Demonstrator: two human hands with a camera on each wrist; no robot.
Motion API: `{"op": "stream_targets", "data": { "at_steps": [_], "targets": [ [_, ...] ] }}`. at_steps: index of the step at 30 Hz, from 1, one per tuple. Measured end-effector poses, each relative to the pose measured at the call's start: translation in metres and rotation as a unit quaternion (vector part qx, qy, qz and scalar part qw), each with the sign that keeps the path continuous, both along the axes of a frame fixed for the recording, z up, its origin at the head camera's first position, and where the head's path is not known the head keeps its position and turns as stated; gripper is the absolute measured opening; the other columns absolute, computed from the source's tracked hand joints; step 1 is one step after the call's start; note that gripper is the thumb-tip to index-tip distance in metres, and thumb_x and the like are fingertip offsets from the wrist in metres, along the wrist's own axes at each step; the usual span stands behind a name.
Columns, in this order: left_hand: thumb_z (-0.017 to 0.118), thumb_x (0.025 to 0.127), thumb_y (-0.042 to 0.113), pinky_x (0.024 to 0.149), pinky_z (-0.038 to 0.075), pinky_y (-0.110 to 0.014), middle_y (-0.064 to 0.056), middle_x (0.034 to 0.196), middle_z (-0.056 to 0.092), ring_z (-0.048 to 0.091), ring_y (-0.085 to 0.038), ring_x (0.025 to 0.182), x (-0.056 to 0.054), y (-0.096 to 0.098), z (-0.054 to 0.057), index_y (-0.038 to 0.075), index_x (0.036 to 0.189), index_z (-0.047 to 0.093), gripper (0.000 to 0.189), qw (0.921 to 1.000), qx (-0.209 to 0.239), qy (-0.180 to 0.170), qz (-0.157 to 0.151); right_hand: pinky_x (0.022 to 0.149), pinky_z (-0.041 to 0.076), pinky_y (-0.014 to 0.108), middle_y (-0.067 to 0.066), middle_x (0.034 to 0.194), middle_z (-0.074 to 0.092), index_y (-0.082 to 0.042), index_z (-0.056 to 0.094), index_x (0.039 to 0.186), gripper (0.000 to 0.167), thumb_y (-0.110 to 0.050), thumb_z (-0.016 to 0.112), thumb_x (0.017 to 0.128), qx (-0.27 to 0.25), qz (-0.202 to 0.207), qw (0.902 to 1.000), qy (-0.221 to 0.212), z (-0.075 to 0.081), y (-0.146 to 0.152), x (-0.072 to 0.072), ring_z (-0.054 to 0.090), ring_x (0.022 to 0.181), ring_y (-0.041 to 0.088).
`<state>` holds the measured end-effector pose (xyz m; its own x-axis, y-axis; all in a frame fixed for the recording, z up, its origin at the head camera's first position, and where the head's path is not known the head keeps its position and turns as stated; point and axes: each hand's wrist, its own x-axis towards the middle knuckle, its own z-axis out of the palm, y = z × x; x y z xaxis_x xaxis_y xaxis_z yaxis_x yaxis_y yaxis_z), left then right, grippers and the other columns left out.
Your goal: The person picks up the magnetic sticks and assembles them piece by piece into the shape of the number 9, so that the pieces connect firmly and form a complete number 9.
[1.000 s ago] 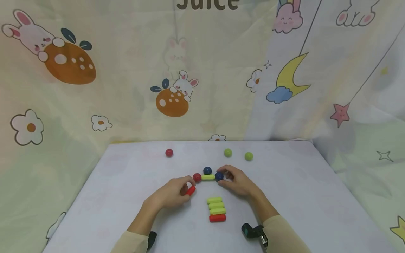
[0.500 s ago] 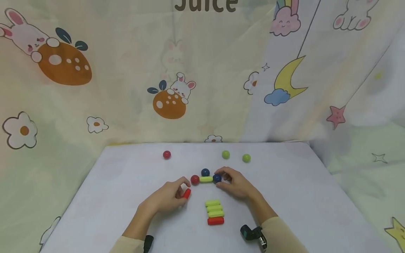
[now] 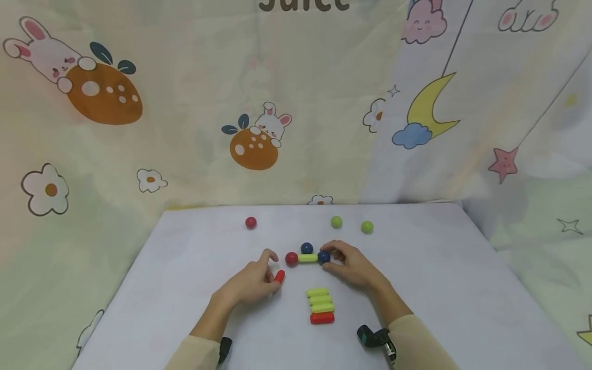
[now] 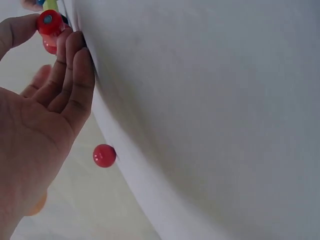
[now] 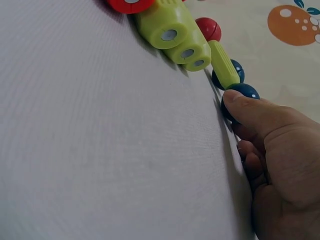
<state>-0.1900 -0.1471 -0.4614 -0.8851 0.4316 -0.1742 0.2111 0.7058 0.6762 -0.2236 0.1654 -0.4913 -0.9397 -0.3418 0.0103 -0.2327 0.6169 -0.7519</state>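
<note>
My left hand (image 3: 250, 280) pinches a red rod (image 3: 279, 276) with the thumb and curled fingers, its index finger raised apart. In the left wrist view a grey disc shows in the end of the red rod (image 4: 48, 21). My right hand (image 3: 353, 264) pinches a blue ball (image 3: 324, 257) between thumb and fingers. That ball meets the right end of a yellow-green rod (image 3: 308, 258), and a red ball (image 3: 291, 258) sits at its left end. A second blue ball (image 3: 307, 248) lies right behind the rod. The red rod is just front-left of the red ball.
Nearer me on the white table (image 3: 185, 288), several yellow-green rods (image 3: 320, 300) lie side by side, with a red rod (image 3: 322, 318) at their front. A loose red ball (image 3: 251, 222) and two green balls (image 3: 336, 222) lie toward the back, before a printed cloth (image 3: 194, 144).
My left index finger has drawn back from the red ball and lifted, and the red rod has shifted slightly away from the ball. My right hand keeps its pinch. The head view sways slightly.
</note>
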Motion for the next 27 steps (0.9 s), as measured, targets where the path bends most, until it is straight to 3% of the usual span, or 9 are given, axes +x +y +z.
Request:
{"op": "stream_targets", "data": {
  "at_steps": [16, 27],
  "targets": [
    [0.073, 0.093, 0.027, 0.066, 0.050, -0.031, 0.003, 0.080, 0.062, 0.058, -0.016, 0.069, -0.007, 0.022, 0.001, 0.014, 0.131, 0.043, 0.050, 0.9998, 0.007, -0.006, 0.018, 0.096, 0.048, 0.039, -0.011, 0.117, 0.063, -0.032, 0.064, 0.126, 0.039, -0.024, 0.079, 0.091, -0.009, 0.001, 0.9999, 0.011, -0.001, 0.000, -0.001, 0.056, 0.105, 0.015],
    [0.071, 0.094, 0.020, 0.066, 0.047, -0.028, 0.002, 0.082, 0.060, 0.056, -0.013, 0.071, -0.007, 0.023, -0.004, 0.013, 0.113, 0.046, 0.033, 0.9996, 0.022, 0.016, 0.010, 0.096, 0.049, 0.038, -0.009, 0.120, 0.064, -0.030, 0.065, 0.127, 0.039, -0.024, 0.079, 0.091, -0.003, 0.009, 0.9994, 0.032, -0.005, 0.000, -0.001, 0.057, 0.107, 0.015]
  ]
}}
